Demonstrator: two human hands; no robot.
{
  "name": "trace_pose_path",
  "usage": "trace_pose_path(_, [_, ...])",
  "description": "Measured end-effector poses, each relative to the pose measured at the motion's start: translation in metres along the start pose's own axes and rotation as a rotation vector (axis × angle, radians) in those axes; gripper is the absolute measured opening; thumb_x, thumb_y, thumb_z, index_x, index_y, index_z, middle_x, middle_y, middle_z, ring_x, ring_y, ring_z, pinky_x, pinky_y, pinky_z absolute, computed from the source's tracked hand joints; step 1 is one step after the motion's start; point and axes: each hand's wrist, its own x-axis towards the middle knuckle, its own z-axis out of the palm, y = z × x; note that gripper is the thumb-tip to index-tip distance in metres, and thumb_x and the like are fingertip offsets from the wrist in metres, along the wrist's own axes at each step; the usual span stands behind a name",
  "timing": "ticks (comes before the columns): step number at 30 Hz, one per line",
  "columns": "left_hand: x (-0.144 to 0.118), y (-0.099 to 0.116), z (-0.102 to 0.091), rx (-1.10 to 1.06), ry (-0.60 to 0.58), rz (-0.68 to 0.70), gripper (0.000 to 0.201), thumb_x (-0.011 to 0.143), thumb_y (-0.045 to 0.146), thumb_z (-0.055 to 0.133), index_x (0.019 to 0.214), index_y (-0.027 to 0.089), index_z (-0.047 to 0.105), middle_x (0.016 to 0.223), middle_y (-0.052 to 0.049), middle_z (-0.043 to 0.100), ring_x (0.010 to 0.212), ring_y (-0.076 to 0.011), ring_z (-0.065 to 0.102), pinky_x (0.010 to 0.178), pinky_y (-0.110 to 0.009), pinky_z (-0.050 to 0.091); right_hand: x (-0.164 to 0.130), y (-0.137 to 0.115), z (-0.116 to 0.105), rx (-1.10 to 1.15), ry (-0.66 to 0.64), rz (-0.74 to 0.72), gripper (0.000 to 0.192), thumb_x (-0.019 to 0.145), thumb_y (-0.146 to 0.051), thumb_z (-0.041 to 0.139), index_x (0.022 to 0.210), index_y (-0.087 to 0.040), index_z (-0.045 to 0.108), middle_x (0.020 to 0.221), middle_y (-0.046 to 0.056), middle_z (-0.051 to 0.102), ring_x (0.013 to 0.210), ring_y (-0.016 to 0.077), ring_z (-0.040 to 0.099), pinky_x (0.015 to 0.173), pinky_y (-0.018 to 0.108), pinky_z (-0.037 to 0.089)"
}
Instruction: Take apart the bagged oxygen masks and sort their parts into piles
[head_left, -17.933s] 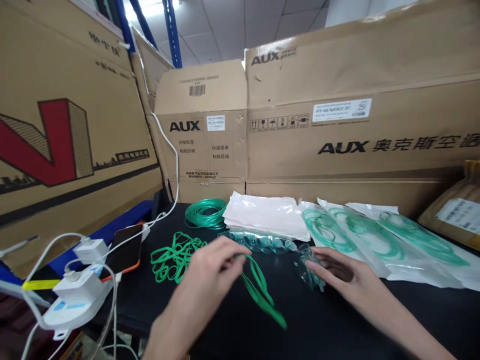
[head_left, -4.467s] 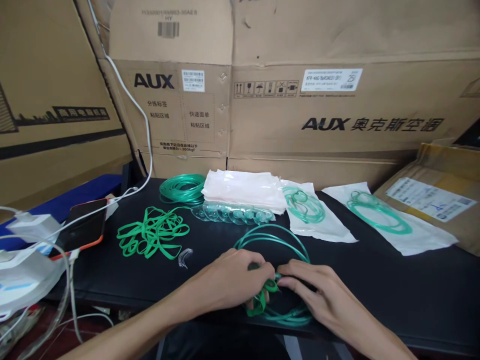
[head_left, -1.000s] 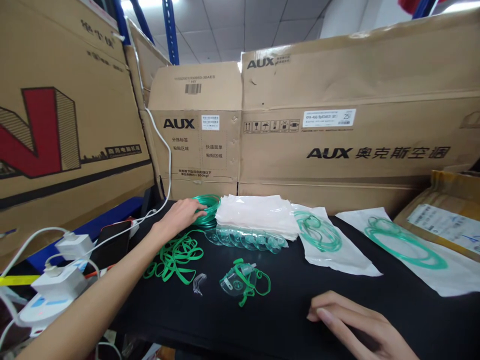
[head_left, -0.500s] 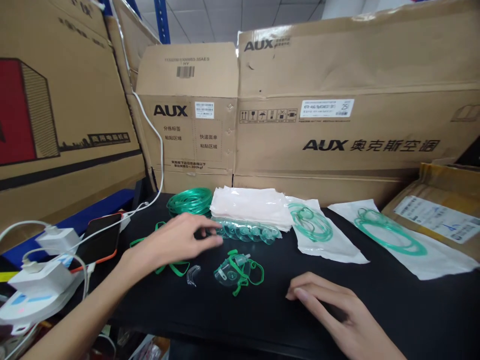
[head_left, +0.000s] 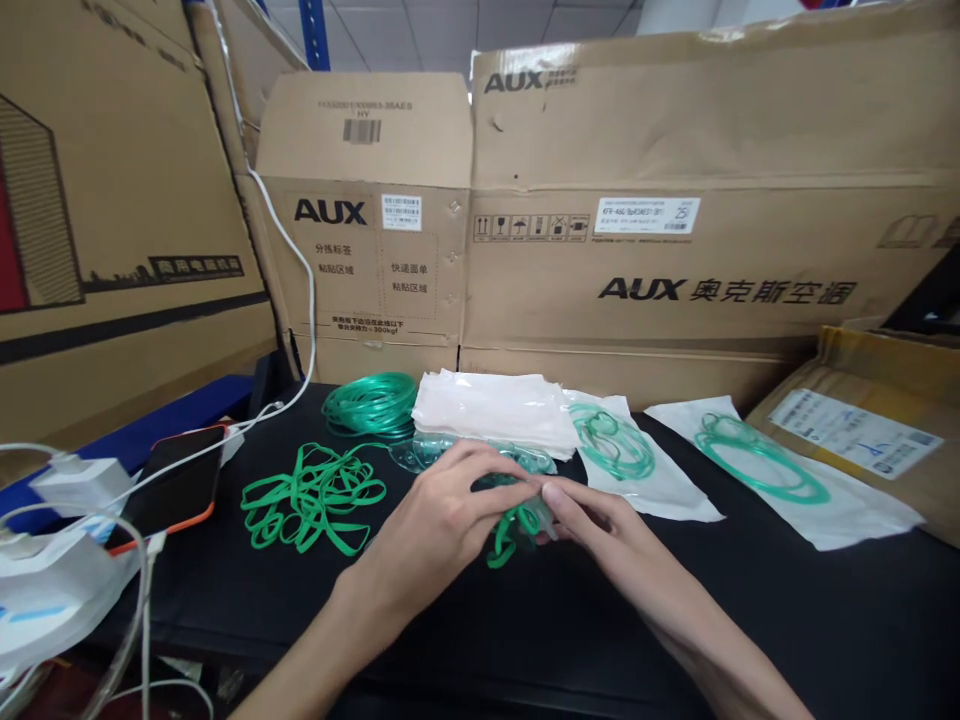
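Both hands meet over the middle of the black table. Between them is a clear oxygen mask (head_left: 552, 520) with a green elastic strap (head_left: 511, 535) hanging at its near side; most of it is hidden by fingers. My left hand (head_left: 454, 505) curls over the mask from the left, closed on it. My right hand (head_left: 589, 512) pinches it from the right, thumb and fingertips together. Just behind them, a row of clear masks (head_left: 420, 452) lies partly covered. Left of my left hand is a tangled heap of green elastic straps (head_left: 311, 500).
A coil of green tubing (head_left: 371, 405) and a stack of white pouches (head_left: 491, 412) stand at the back. Two pouches with tubing (head_left: 611, 440) (head_left: 761, 465) lie to the right, beside a taped carton (head_left: 870, 430). A phone (head_left: 176, 480) and charger cables are at left.
My left hand has come right and down from above the straps, and my right hand has moved left and up. Both have closed on the mask, which has risen slightly toward the right.
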Motion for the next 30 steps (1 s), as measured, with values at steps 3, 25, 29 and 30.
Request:
trace_pose_path(3, [0.001,0.007,0.012,-0.079,0.17,-0.037,0.029,0.102,0.008,0.054,0.122,0.022,0.07,0.117,-0.007,0.07,0.112,-0.0194,0.062,0.099,-0.038,0.055,-0.001,-0.01,0.008,0.17,-0.015,0.034,0.048,0.096,-0.057,0.062,0.127,-0.021,0.073,0.103,0.007,0.075,0.095,0.0218,0.067,0.085,0.036,0.057])
trace_pose_path(25, [-0.021,0.01,0.009,-0.311,-0.147,-0.62,0.016,0.099,0.014,0.062,0.085,0.022,0.069,0.085,0.008,0.069,0.07,-0.009,0.054,0.067,-0.022,0.038,0.009,0.008,0.0,-0.099,0.159,0.106,0.057,0.072,-0.055,0.085,0.115,-0.02,0.074,0.079,0.002,0.069,0.072,0.02,0.062,0.064,0.031,0.051])
trace_pose_path(29, [-0.02,0.009,0.004,-0.243,-0.173,-0.683,0.019,0.099,0.022,0.064,0.081,0.021,0.068,0.078,0.007,0.066,0.067,-0.0102,0.052,0.066,-0.024,0.037,0.005,0.01,-0.012,-0.138,0.204,0.097,0.055,0.071,-0.053,0.086,0.113,-0.02,0.074,0.073,0.0,0.064,0.067,0.0186,0.058,0.061,0.03,0.047])
trace_pose_path(30, [-0.019,0.01,0.004,-0.239,-0.179,-0.687,0.019,0.099,0.026,0.064,0.081,0.022,0.069,0.077,0.007,0.066,0.067,-0.0104,0.052,0.066,-0.024,0.037,0.004,0.011,-0.013,-0.144,0.184,0.105,0.054,0.072,-0.052,0.086,0.113,-0.02,0.073,0.073,0.0,0.064,0.068,0.0186,0.058,0.061,0.03,0.047])
